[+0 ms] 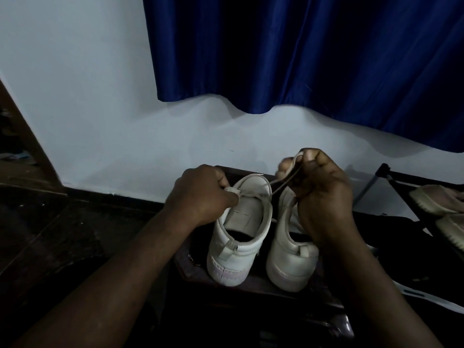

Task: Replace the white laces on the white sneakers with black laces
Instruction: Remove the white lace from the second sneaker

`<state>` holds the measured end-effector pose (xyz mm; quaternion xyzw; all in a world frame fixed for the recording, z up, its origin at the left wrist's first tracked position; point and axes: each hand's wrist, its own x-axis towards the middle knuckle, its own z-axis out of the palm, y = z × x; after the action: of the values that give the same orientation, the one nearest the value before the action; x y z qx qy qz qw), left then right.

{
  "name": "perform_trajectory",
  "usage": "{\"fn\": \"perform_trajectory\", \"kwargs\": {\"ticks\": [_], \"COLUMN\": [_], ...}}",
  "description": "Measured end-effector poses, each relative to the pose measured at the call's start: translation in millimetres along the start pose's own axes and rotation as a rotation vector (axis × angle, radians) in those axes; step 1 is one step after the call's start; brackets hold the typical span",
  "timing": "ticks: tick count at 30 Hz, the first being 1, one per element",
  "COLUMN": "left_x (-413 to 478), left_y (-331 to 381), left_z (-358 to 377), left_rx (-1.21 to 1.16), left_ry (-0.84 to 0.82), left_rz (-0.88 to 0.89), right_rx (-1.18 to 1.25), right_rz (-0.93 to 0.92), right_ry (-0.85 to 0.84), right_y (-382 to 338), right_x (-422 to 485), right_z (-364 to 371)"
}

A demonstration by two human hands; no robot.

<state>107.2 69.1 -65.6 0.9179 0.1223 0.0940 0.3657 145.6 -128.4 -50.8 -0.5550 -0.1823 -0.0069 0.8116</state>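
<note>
Head view: white sneakers (pixel 288 262) stand heels near on the table (pixel 253 295). Our left hand (pixel 200 194) fingers pinch the left sneaker (pixel 238 242) at its top eyelets, likely bracing it; our right hand (pixel 324 197) fingers grip the white lace (pixel 281 183), taut, for unthreading.

The sneakers (pixel 238 249) are seen in smooth, faintly glossy leather-like material, the lace (pixel 278 181) in flat matt cloth. At the top, the curtain (pixel 301 59) is shown as glossy cloth; the wall (pixel 88 109) is painted matt.
</note>
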Motion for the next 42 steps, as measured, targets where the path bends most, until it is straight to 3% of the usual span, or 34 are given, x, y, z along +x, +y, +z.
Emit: {"fn": "perform_trajectory", "kwargs": {"ticks": [2, 8, 10, 15, 16, 20, 24, 26, 32, 34, 39, 42], "left_x": [-0.4, -0.7, -0.9, -0.8, -0.6, 1.0, 1.6, 0.9, -0.6, -0.6, -1.7, -2.7], "left_y": [0.6, -0.3, 0.3, 0.4, 0.0, -0.3, -0.2, 0.7, 2.9, 2.8, 5.0, 5.5], "left_z": [0.2, 0.1, 0.4, 0.1, 0.1, 1.0, 1.6, 2.3, 2.9, 2.8, 2.0, 1.4], "left_rx": [0.016, 0.009, 0.008, 0.014, 0.013, 0.016, 0.013, 0.018, 0.046, 0.043, 0.069, 0.063], "left_ry": [0.008, 0.005, 0.004, 0.006, 0.009, 0.004, -0.001, 0.005, 0.013, 0.008, 0.007, 0.015], "left_rz": [0.003, -0.004, -0.008, -0.002, -0.002, -0.005, -0.008, -0.003, 0.007, 0.007, 0.028, 0.021], "right_rx": [-0.258, -1.361, -1.535, -1.532, -1.389, -0.397, -0.034, -0.164, -1.031, -1.299, -1.586, -1.616], "right_rz": [-0.058, -0.207, -0.149, -0.172, -0.174, -0.106, -0.011, -0.073, -0.207, -0.158, -0.067, -0.061], "right_ry": [-0.018, -0.218, -0.232, -0.271, -0.245, 0.04, 0.008, -0.074, -0.161, -0.197, -0.218, -0.245], "right_y": [6.8, 18.8, 17.1, 18.5, 20.6, 17.8, 5.6, 6.7, 19.5, 18.2, 18.2, 18.3], "right_x": [0.7, -3.8, -2.3, -1.8, -0.3, 5.9, -0.4, -3.0, -2.4, -1.9, -2.1, -0.8], "right_z": [0.8, 8.9, 13.8, 11.9, 9.5, -0.6, 2.8, 5.8, 6.1, 9.0, 15.1, 13.7]}}
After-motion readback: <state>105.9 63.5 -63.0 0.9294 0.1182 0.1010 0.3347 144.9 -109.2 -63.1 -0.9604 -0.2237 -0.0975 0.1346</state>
